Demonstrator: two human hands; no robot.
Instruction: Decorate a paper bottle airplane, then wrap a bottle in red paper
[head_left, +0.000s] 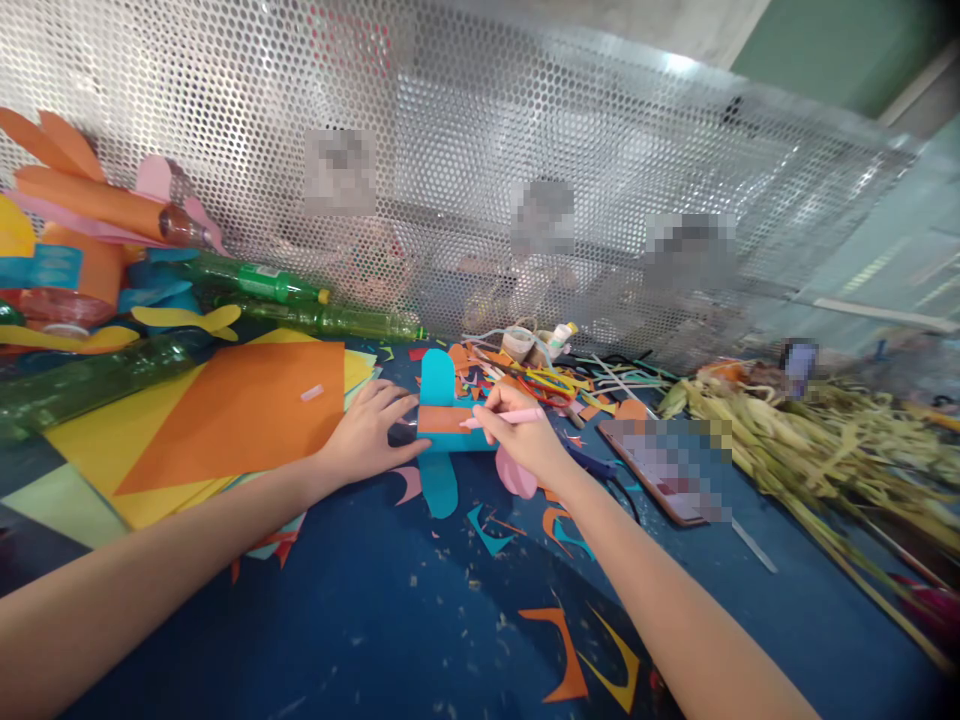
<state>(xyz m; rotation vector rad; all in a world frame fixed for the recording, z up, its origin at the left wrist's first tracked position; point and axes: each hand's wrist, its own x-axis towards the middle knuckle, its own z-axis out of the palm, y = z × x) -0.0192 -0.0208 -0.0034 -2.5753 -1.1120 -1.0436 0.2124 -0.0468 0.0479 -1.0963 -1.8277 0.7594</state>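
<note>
A paper-covered bottle plane point(457, 441) lies on the blue table, its blue wings sticking out on both sides and an orange strip along its top. My left hand point(373, 428) rests at its left end, thumb and fingers spread around the bottle's neck and steadying it. In my right hand point(517, 425) is a pink pen point(510, 415), its tip at the orange strip. A pink rounded paper piece point(515, 474) shows at the plane's right end, partly under my right hand.
Orange and yellow paper sheets point(247, 410) lie left, near green bottles point(255, 280) and finished paper planes point(90, 200). Scissors point(551, 385) and paper scraps sit behind. To the right are a phone point(652, 470) and dry husks point(810, 460). A perforated metal screen point(450, 150) stands behind; people are beyond it.
</note>
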